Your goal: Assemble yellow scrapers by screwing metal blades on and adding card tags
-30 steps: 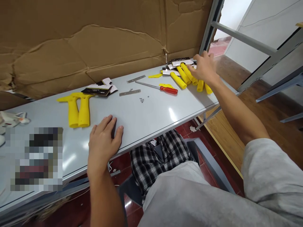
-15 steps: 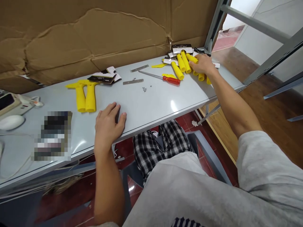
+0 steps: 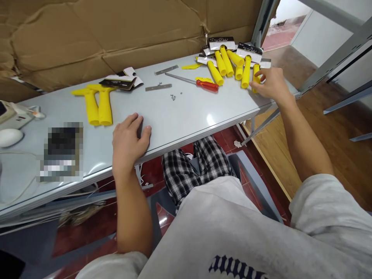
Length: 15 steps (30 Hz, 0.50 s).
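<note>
My right hand (image 3: 273, 83) is at the right end of a pile of yellow plastic scraper handles, its thumb and fingers closed around the rightmost handle (image 3: 256, 71). Beside it lies another yellow handle (image 3: 246, 71) with a black-and-white card (image 3: 249, 52) at its upper end. More tube-like handles (image 3: 227, 62) lie to the left, partly over each other. My left hand (image 3: 129, 135) rests on the table's front part, fingers spread and holding nothing. Left of it are two joined-looking yellow scraper handles (image 3: 99, 106) with wide heads.
A red-handled screwdriver (image 3: 207, 85) lies mid-table near two flat metal blades (image 3: 158, 87) and several tiny screws (image 3: 173, 97). Folded black-and-white cards (image 3: 123, 80) lie at the back. A white mouse (image 3: 10, 137), cables and a blurred-out item (image 3: 61, 151) are at left. Cardboard (image 3: 116, 31) stands behind.
My right hand has moved right and toward me, from the middle of the handle pile to its rightmost handle. A card and handle it covered now show. My left hand stays on the table.
</note>
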Tool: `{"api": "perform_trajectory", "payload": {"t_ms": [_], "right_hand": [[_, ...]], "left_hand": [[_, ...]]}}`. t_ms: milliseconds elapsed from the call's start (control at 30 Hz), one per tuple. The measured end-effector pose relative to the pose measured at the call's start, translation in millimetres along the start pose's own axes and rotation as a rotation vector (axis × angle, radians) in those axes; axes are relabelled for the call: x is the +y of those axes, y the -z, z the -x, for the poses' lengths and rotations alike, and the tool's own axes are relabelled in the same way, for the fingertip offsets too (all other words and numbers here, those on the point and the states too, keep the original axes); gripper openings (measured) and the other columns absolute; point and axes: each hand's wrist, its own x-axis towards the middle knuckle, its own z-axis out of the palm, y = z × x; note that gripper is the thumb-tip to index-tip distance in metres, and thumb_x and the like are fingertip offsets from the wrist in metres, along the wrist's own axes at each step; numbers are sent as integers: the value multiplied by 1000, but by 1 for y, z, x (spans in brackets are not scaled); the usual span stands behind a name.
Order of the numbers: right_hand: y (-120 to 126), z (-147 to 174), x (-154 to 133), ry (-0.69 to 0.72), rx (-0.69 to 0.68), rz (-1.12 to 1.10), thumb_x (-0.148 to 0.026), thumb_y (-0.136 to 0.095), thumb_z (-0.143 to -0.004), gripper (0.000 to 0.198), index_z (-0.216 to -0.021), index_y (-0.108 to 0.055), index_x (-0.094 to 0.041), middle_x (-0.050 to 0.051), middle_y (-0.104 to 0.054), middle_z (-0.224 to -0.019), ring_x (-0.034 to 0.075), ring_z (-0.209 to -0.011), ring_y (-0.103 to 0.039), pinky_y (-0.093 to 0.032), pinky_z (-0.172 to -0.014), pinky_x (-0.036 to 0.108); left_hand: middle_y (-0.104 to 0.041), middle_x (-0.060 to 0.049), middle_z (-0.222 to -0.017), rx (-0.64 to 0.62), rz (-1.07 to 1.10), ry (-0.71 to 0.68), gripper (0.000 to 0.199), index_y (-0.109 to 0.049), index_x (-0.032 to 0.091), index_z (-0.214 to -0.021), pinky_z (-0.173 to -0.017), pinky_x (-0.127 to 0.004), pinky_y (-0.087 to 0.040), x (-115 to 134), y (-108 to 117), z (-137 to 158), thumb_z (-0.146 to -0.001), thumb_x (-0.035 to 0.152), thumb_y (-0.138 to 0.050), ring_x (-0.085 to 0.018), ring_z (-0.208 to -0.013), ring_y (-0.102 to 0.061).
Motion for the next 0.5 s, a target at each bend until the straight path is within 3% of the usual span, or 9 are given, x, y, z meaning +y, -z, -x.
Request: {"api": "perform_trajectory", "payload": {"t_ms": [167,333,500], "right_hand": [[-9,-26,-6,18,44,-5,-42,-53,-105,52,-145,-66,-11,11,-67,-127,8,-115,-56,-35,-116,26],[-18,-39,-8,-3,100,17,-39,-43,-108,51,-147,-64,-14,8,-66,-130,5,-112,-55,-33,-120,27],[-22,-37,-6,4,90,40,-42,-31,-112,60,-152,-57,-6,15,-62,-136,4,-108,-54,-34,-111,23]], "left_hand": [[-51,-18,-167,1,15,26,60,-59,5,-153,-134,-51,-26,9,4,0,-109,45,-50,-30,-158,-44],[-50,-19,-168,-6,35,24,60,-57,3,-154,-134,-51,-24,8,3,0,-110,42,-50,-30,-159,-42],[-49,-21,-168,-26,32,30,62,-56,0,-154,-134,-51,-23,10,6,-1,-110,44,-51,-31,-159,-42]]}}
